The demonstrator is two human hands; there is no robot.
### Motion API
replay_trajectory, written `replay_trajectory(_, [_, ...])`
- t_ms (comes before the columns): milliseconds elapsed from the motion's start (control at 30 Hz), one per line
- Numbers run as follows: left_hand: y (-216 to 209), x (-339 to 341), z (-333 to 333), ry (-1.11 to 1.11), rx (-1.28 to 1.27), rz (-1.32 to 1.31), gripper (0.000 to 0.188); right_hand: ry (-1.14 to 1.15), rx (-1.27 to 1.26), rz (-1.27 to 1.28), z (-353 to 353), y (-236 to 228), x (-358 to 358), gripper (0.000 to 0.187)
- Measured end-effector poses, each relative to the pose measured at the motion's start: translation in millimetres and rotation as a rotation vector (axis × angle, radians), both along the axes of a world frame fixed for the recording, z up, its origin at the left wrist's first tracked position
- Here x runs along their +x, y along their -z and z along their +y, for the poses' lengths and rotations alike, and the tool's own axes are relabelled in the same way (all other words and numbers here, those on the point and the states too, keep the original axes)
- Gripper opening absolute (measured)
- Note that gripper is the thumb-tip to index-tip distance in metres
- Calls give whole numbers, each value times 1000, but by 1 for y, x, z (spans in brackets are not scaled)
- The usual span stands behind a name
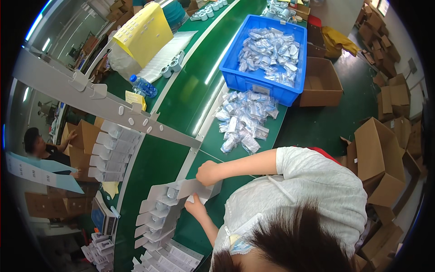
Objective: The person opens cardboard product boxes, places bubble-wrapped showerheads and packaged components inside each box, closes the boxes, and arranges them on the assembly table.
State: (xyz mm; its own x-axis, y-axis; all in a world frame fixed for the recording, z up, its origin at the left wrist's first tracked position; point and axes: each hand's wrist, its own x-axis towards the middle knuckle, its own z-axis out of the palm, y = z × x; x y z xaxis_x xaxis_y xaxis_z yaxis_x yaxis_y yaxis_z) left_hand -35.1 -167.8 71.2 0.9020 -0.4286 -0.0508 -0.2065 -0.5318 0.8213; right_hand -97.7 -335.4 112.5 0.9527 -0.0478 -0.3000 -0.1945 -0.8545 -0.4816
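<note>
Where you are working: in the head view, a white box [209,192] is sitting just beside a row of open cartons [156,220], over the green bench [209,144].
Right hand [208,173]: you are curling it closed on the box's upper edge; its fingertips are hiding from view.
Left hand [195,207]: you are pinching the box's lower side with thumb and fingers.
Bagged pieces [244,120]: they are lying in a heap on the bench, and more are lying in the blue bin [238,81].
</note>
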Motion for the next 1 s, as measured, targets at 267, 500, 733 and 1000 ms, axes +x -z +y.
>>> replay_trajectory(267, [-4,-2,-2,-4,-32,13,24,-4,-5,40,0,-2,1,22])
replay_trajectory(500, [-3,-1,-3,-17,-28,6,24,-1,8,31,0,0,1,22])
replay_trajectory(733, [6,1,-1,-34,-67,-4,24,0,16,39,-5,0,1,23])
replay_trajectory(1000, [-14,-5,-5,-35,109,-72,25,-79,-80,23,1,-4,2,26])
